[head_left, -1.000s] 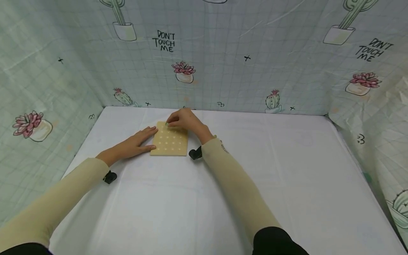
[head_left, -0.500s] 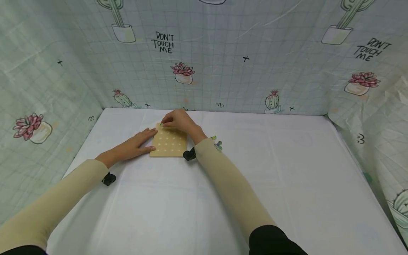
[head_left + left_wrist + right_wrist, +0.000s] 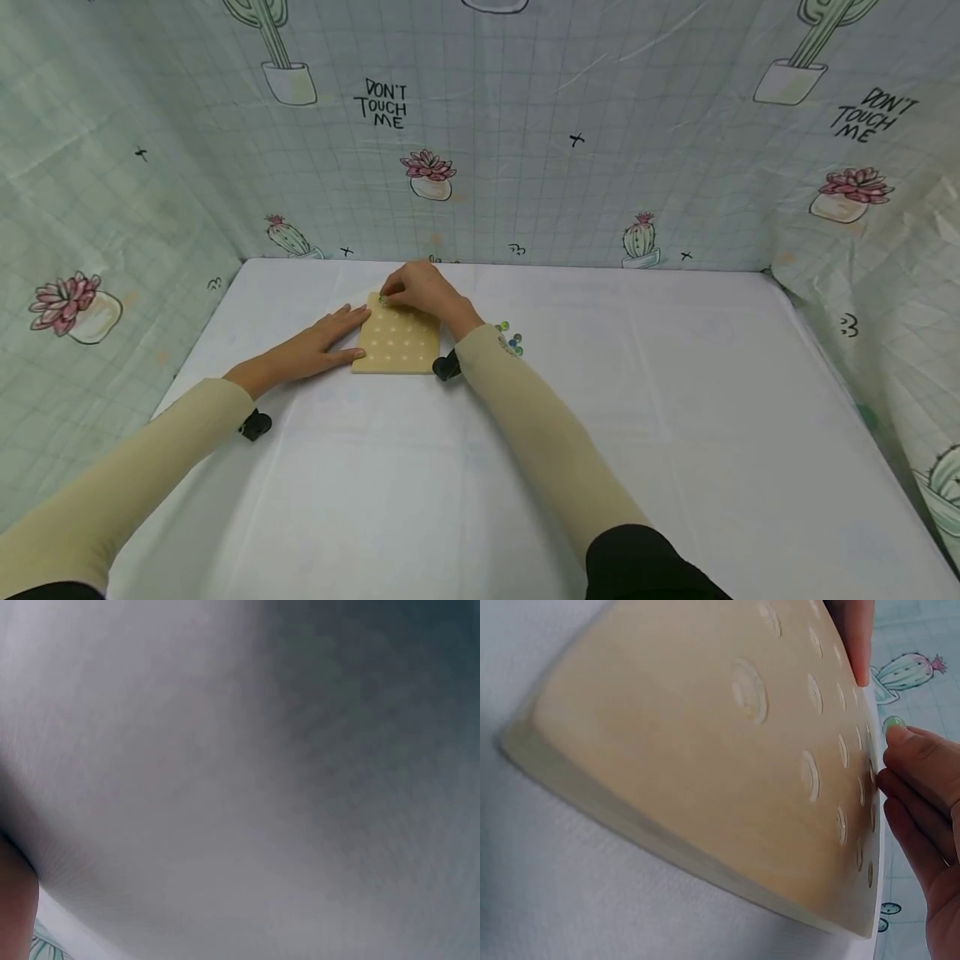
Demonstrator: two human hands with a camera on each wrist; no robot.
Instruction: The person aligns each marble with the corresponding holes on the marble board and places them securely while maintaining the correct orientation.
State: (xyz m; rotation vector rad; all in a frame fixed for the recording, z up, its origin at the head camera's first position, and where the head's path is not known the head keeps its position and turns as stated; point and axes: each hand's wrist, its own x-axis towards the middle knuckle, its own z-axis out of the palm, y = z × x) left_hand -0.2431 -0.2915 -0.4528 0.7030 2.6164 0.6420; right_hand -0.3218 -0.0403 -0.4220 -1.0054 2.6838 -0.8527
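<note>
A square, pale wooden board (image 3: pixel 397 354) with rows of round hollows lies on the white table. My left hand (image 3: pixel 313 343) rests at its left edge, fingers spread and thumb on the lower left side. Above the board's far left corner, my right hand (image 3: pixel 426 290) pinches a small green glass marble (image 3: pixel 893 722) between thumb and fingers. In the right wrist view the board (image 3: pixel 667 712) fills the middle, its hollows looking bare. The left wrist view holds mostly blurred white cloth, with a sliver of skin at its lower left.
Several green and blue marbles (image 3: pixel 514 342) lie on the table (image 3: pixel 600 433) beside the right sleeve, which hides part of them. A curtain (image 3: pixel 525 192) printed with cacti hangs behind the table and along both sides.
My right hand has shifted left over the board with the marble, toward the far left corner, then stays nearly still. Marbles behind the right sleeve have come into sight. My left hand stays put.
</note>
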